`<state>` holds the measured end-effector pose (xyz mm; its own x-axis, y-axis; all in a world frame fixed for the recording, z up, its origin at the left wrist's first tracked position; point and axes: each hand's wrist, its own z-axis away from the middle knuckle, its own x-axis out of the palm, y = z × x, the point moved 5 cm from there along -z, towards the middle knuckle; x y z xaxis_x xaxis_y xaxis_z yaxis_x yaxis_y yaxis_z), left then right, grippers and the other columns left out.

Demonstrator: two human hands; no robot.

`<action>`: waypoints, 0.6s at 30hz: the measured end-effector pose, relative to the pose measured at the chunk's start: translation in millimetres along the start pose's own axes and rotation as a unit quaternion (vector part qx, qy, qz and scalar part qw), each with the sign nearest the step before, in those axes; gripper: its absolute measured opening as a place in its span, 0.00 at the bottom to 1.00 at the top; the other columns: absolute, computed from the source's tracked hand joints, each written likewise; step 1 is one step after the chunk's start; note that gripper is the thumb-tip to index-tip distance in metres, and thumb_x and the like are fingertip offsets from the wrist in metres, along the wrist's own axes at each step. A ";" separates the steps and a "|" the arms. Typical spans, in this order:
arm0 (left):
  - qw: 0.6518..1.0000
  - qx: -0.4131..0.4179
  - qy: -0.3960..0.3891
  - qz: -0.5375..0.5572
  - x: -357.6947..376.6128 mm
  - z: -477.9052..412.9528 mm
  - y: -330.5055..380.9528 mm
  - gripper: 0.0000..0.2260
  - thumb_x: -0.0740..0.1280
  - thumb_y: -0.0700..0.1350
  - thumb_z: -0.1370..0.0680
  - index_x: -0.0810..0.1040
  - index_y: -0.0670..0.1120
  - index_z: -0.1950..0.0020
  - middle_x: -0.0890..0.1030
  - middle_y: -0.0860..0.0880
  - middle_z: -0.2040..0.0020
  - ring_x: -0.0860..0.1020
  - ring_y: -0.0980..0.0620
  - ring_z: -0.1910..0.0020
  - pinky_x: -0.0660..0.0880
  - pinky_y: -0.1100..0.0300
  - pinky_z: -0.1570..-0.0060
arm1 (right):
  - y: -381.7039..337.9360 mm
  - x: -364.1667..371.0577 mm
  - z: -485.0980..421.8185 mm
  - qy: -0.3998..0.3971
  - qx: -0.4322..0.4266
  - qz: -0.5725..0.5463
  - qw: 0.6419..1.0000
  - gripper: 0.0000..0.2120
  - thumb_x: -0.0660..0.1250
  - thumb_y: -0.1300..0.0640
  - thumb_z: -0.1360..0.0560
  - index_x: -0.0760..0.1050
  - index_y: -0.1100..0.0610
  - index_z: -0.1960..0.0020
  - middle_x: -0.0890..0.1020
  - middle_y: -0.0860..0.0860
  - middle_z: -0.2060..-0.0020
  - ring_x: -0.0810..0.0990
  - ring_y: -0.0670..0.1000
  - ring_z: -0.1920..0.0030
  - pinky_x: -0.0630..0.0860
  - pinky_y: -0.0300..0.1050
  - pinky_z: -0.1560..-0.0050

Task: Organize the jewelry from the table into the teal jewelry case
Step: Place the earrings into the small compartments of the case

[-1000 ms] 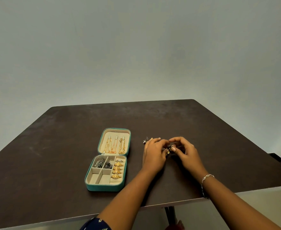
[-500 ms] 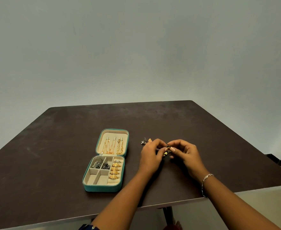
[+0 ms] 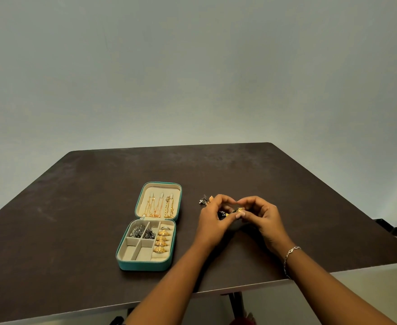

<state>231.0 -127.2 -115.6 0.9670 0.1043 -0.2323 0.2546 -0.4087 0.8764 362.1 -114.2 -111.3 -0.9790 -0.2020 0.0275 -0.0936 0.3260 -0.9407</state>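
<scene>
Left hand [image 3: 212,219] and right hand [image 3: 261,215] both pinch one gold-and-dark cluster [image 3: 231,211] between thumb and fingertips, just over the table [image 3: 75,207]; index tips meet in an arch above it. We judge it to be very light, stiff in its metal parts, loose at any links, snag-prone and easily bent, so we'd take it by the solid body, not by hooks or dangles. We can't tell whether it's one piece or two tangled. At 9 o'clock from the hands the teal jewelry case [image 3: 146,266] lies open: its two near compartments are bare, with dark pieces and gold rings further in and chains in the lid. At 11 o'clock from the left hand, loose earrings [image 3: 205,200] lie on the table. Versus 0.5 s ago, the hands are in the same spot with the same grip and the index fingers are lifted higher; the case and loose earrings are unchanged.
</scene>
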 end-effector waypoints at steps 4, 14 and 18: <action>1.000 0.007 0.012 -0.027 -1.4 -1.3 -3.3 0.12 0.70 0.35 0.28 0.81 0.45 0.47 0.81 0.48 0.57 0.78 0.57 0.57 0.74 0.64 0.54 | -0.2 0.4 0.1 0.006 0.000 0.008 1.000 0.07 0.66 0.72 0.30 0.76 0.62 0.56 0.80 0.54 0.65 0.80 0.45 0.64 0.77 0.36 0.63; 0.988 -0.032 0.145 0.052 -19.2 4.5 -3.8 0.12 0.64 0.31 0.26 0.78 0.48 0.54 0.79 0.53 0.60 0.76 0.61 0.61 0.74 0.65 0.62 | 8.6 6.5 -4.6 -0.013 -0.036 0.339 0.940 0.10 0.72 0.64 0.32 0.78 0.54 0.52 0.78 0.49 0.56 0.76 0.45 0.54 0.69 0.26 0.56; 0.987 -0.038 0.154 0.039 -19.5 4.1 -6.9 0.10 0.64 0.32 0.25 0.78 0.46 0.53 0.80 0.52 0.59 0.78 0.59 0.59 0.73 0.69 0.63 | 15.2 10.4 -6.9 -0.050 -0.015 0.407 0.912 0.12 0.72 0.60 0.32 0.79 0.52 0.49 0.75 0.48 0.55 0.73 0.48 0.51 0.71 0.40 0.50</action>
<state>210.4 -130.1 -118.9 0.9360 0.3504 -0.0337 0.1670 -0.3577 0.9188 349.3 -104.9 -123.0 -0.7051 0.0360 -0.7082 0.6504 0.4308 -0.6257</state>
